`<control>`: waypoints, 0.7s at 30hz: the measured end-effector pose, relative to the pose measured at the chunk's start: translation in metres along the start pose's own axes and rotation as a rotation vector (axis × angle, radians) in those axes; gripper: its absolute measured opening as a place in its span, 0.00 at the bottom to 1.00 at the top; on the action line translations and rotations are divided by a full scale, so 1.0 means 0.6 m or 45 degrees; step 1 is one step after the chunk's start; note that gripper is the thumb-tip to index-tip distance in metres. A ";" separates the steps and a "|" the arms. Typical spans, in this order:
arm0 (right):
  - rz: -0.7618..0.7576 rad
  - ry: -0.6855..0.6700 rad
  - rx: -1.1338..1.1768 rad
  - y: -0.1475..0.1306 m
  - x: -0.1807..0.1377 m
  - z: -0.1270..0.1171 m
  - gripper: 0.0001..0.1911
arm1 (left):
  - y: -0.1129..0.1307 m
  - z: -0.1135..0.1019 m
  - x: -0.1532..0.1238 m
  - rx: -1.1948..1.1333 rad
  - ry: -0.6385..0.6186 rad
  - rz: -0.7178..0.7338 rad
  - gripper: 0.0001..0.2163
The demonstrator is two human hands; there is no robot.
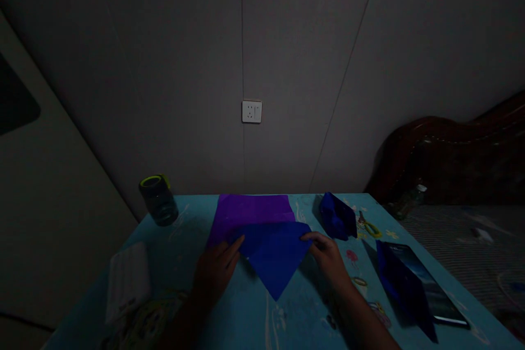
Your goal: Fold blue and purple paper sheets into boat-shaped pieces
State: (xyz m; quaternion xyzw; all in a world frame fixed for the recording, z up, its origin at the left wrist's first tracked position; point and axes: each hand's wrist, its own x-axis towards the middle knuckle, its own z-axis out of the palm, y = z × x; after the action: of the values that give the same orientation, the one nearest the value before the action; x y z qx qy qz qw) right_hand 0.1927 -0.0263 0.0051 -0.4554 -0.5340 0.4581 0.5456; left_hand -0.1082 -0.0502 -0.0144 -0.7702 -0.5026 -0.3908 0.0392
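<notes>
Pinching blue sheet by both upper corners, above the table.

Gripped at its left corner by left hand, at its right between thumb and fingers of right hand; tapering to a point on the near side, partly overlapping purple sheet in view. Probably thin and very light, pliant but crisp enough to span the gap, likely to crease or tear under a hard pull. Best taken lightly at the corners, with even tension.
</notes>
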 end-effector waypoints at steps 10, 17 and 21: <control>0.214 -0.281 0.206 -0.006 -0.012 -0.009 0.20 | 0.018 -0.001 0.009 -0.456 0.066 -0.489 0.18; 0.215 -0.227 0.053 -0.023 -0.011 -0.001 0.34 | 0.036 -0.007 0.021 -0.755 0.096 -0.721 0.22; 0.200 -0.216 0.039 -0.033 -0.012 0.007 0.48 | 0.045 -0.008 0.030 -1.037 0.176 -0.886 0.21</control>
State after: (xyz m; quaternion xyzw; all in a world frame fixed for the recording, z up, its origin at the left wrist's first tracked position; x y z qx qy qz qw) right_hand 0.1887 -0.0367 0.0232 -0.4471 -0.5339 0.5442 0.4678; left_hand -0.0857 -0.0522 0.0097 -0.4837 -0.5320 -0.5937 -0.3612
